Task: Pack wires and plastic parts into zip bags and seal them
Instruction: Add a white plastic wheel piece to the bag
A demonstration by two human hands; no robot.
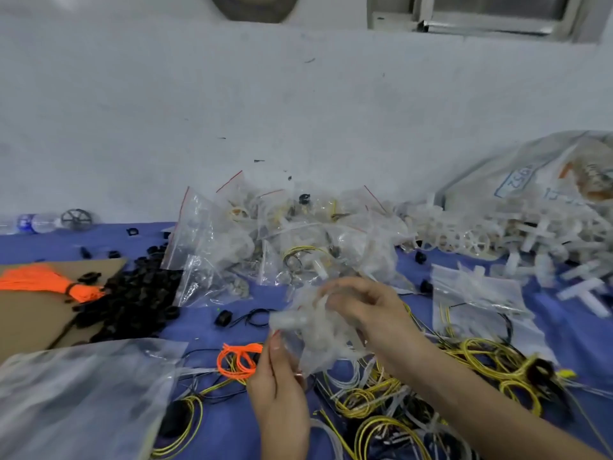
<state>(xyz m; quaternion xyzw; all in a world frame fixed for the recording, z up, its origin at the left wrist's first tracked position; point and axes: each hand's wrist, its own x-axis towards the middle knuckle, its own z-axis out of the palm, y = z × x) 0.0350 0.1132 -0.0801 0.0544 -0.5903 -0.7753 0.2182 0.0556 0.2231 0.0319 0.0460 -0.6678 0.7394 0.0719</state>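
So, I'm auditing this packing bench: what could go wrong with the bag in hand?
The zip bag, crumpled between the left hand and right hand, may seal unevenly. The white plastic part near its left edge could slip out. The tangled yellow wires underneath might snag it.

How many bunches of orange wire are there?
2: a tied orange bundle on the cardboard at left, and an orange coil beside the left hand. Others may be hidden.

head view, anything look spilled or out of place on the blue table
White plastic parts spill from the big sack at right across the table, and a water bottle lies on its side far left. Left hand and right hand hold a zip bag.
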